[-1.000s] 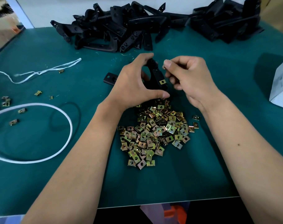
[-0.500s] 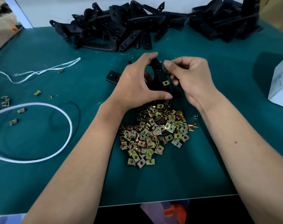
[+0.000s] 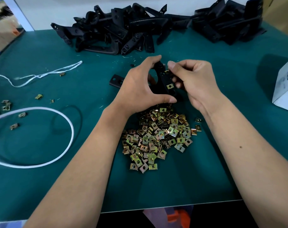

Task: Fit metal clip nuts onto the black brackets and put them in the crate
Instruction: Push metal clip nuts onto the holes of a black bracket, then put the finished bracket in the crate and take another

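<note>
Nearest you on the green mat [image 3: 189,186]: the heap of clip nuts [image 3: 158,135], loose and easily scattered should your wrists drop. Just beyond it: one black bracket [image 3: 164,81], clasped by your left hand [image 3: 140,89], one nut seated, while your right hand [image 3: 194,79] pinches a second nut [image 3: 166,72] at its upper edge; pushed on crooked, it could jam or spring off. Farthest: bracket stock [image 3: 123,33]; no crate in view.

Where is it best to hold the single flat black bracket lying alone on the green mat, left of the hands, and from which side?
The flat black bracket lies flat on the green mat, its right end hidden behind the left hand. Probably best: pinch its free left end across the two long edges, coming from above and the left, since that end is clear.
</note>
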`<control>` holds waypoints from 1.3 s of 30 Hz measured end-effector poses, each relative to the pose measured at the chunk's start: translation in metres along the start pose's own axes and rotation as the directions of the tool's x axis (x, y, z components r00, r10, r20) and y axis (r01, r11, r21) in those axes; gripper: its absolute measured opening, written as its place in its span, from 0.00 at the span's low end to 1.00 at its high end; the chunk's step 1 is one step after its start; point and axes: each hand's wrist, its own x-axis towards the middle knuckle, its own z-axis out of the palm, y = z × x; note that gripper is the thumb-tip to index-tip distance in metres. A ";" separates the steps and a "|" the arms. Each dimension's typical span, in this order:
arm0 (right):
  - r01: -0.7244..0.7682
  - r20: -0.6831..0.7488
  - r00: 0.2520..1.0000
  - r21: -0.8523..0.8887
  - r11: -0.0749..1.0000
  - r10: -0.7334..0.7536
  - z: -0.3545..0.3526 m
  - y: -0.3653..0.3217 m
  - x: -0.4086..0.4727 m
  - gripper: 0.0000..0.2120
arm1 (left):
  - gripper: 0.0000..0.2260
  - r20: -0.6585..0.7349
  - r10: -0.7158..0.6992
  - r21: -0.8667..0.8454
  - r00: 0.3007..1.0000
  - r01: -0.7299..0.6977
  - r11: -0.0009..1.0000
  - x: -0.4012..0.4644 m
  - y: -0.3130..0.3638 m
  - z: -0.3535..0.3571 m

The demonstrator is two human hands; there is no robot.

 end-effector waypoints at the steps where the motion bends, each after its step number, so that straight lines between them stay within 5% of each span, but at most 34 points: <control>1: -0.019 0.015 1.000 0.019 1.000 0.019 -0.001 -0.002 0.000 0.05 | 0.51 -0.003 -0.006 -0.007 1.000 0.006 1.000 0.000 0.000 -0.001; 14: -0.103 0.030 0.994 0.090 0.991 0.101 0.001 -0.013 -0.005 0.12 | 0.56 -0.009 -0.001 0.117 1.000 0.002 0.993 0.001 0.007 0.003; 26: 0.213 0.079 0.977 -0.291 0.933 -0.198 0.006 -0.008 -0.010 0.09 | 0.58 -0.083 -0.058 0.183 0.995 0.072 0.981 0.002 0.008 0.010; 32: 0.104 0.060 0.994 -0.314 0.944 -0.090 0.000 -0.004 -0.002 0.05 | 0.56 -0.195 -0.148 0.227 0.969 0.192 0.955 0.005 0.002 0.011; 35: 0.140 0.108 0.989 -0.488 0.861 -0.099 0.004 0.001 -0.003 0.10 | 0.55 -0.276 -0.193 0.233 0.941 0.261 0.937 0.006 -0.001 0.011; 39: 0.136 0.108 0.990 -0.479 0.867 -0.096 0.009 0.002 -0.005 0.13 | 0.55 -0.311 -0.205 0.251 0.928 0.288 0.924 0.006 -0.002 0.010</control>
